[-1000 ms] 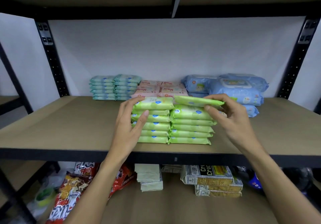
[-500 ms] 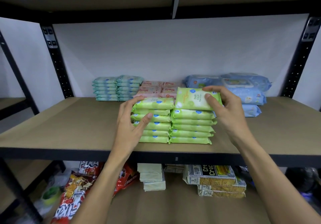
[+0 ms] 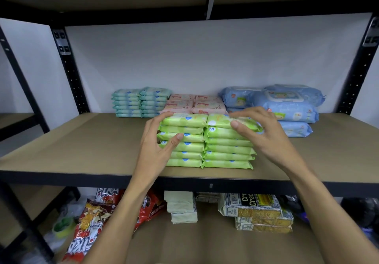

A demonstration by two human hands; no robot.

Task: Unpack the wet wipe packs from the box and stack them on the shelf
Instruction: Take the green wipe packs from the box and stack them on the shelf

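Two side-by-side stacks of green wet wipe packs stand near the front of the brown shelf board (image 3: 82,145). My left hand (image 3: 155,147) rests against the left stack (image 3: 184,147), fingers curled over its top left corner and thumb on its front. My right hand (image 3: 264,136) grips the top green pack (image 3: 219,120), which lies flat on the right stack (image 3: 227,151), fingers on top and thumb at its front edge. No box is in view.
Behind the green stacks sit teal packs (image 3: 141,103), pink packs (image 3: 194,105) and large blue packs (image 3: 287,106) against the white back wall. Black uprights (image 3: 69,73) frame the bay. The lower shelf holds snack bags (image 3: 92,220), cracker packs (image 3: 256,212) and pale packs (image 3: 181,206).
My right hand has tipped the green pack down from tilted to flat on top of the right stack. My left hand has stayed against the left stack.
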